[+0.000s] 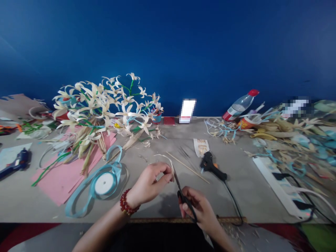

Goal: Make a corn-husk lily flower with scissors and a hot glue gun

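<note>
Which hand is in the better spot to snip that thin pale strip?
Probably the right hand: it holds the scissors, and their blades point up close beside the pale strip. The left hand has no scissors and seems to pinch the strip.

I monitor a grey table [244, 175]: pink paper [57, 189] lies left; a black glue gun [210, 164] and a white power strip [271, 187] lie right.

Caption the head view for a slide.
Left hand pinches a thin, curved, pale strip by black-handled scissors in the right hand.
</note>
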